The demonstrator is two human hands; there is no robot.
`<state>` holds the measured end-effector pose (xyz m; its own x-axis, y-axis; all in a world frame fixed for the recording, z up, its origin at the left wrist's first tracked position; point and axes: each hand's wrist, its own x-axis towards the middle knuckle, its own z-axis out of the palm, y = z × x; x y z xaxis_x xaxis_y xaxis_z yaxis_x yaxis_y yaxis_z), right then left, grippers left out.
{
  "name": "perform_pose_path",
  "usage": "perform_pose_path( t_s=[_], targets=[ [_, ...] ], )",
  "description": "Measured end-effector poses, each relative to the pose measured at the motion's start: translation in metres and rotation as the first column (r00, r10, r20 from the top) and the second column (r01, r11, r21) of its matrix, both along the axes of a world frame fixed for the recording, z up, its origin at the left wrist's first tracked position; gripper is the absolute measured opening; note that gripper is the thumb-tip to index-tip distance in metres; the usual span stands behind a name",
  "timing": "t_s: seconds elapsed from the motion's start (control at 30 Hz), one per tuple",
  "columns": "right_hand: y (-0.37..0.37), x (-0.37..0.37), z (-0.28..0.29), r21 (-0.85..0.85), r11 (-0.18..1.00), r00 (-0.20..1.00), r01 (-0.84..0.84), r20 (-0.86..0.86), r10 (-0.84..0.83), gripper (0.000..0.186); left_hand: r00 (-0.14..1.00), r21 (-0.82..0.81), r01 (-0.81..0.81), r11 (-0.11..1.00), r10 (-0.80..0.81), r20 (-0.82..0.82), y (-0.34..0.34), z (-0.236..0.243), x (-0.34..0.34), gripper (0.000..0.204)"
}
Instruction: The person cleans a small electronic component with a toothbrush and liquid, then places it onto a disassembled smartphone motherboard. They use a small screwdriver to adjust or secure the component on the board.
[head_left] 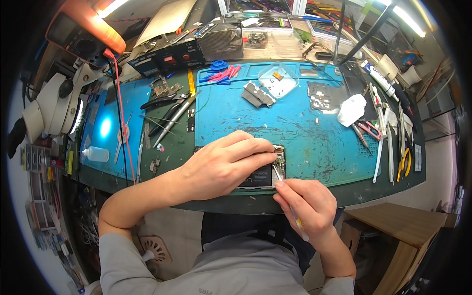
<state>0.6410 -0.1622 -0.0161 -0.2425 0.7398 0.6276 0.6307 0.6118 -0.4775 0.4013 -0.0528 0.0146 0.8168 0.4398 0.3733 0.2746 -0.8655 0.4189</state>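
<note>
An opened smartphone [256, 178] lies at the near edge of the blue mat, its black battery and green circuit board [280, 160] bare. My left hand [228, 164] reaches across and covers much of it. The left fingertips come together at the board's edge; whatever they pinch is too small or hidden to name. Between the thumb and fingers of my right hand [312, 206] is a slim pen-like tool [297, 223], pale with a yellow part. Its thin tip touches or nearly touches the phone beside the battery, close to the left fingertips.
Past the phone lie a clear box [291, 78] with small parts, grey metal shields [257, 94] and a metal plate [322, 96]. Pliers and tweezers [172, 118] are at left, with a white bottle [96, 154]. White crumpled tissue [351, 110] and several tools sit at right.
</note>
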Motion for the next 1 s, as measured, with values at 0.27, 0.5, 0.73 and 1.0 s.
perform_pose_path(
  t_s=[0.27, 0.5, 0.73, 1.0],
  targets=[
    [0.000, 0.001, 0.002, 0.011, 1.000, 0.999, 0.000, 0.039, -0.001, 0.032, 0.982, 0.154, 0.071, 0.986, -0.042, -0.186, 0.001, 0.008, -0.012, 0.061],
    [-0.003, 0.003, 0.005, -0.006, 1.000, 1.000, -0.006, 0.001, 0.006, 0.030, 0.962, 0.232, 0.106, 0.967, -0.040, -0.270, 0.001, 0.014, -0.016, 0.063],
    [-0.006, 0.000, 0.016, -0.038, 0.984, 0.967, 0.175, 0.195, -0.165, 0.039, 0.963, 0.249, 0.102, 0.963, -0.033, -0.268, 0.001, 0.012, -0.017, 0.063],
    [0.003, -0.004, 0.017, -0.113, 0.969, 0.907, 0.221, 0.389, -0.161, 0.051, 0.969, 0.242, 0.100, 0.965, -0.039, -0.245, 0.003, 0.008, -0.017, 0.062]
  ],
)
